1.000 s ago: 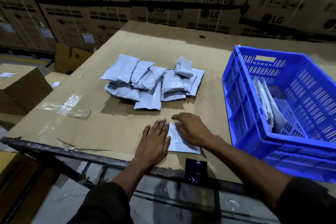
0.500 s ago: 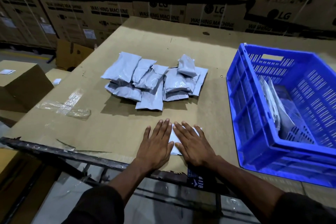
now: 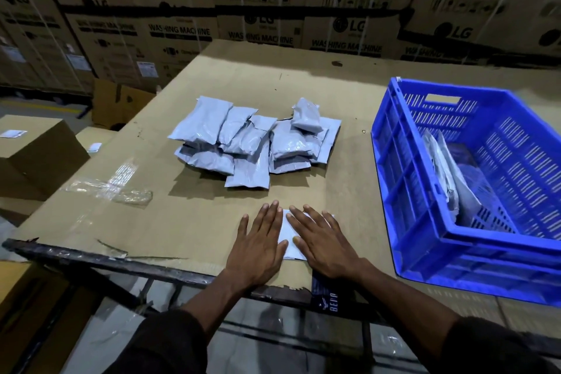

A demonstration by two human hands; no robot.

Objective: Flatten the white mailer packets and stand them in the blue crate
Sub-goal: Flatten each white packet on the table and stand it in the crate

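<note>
Plastic packet (image 3: 288,234) at 6 o'clock: light, soft, slippery; both hands' fingers (image 3: 274,215) flat, pressing it. Pinch an edge.

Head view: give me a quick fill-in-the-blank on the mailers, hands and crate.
1. Both hands, left hand and right hand, press flat on one white ____.
2. The pile of mailers lies to the ____ of the blue crate.
3. The mailers in the crate lean against its ____ wall.
4. The boxes behind read LG washing ____.

Missing: mailer; left; left; machine
</note>
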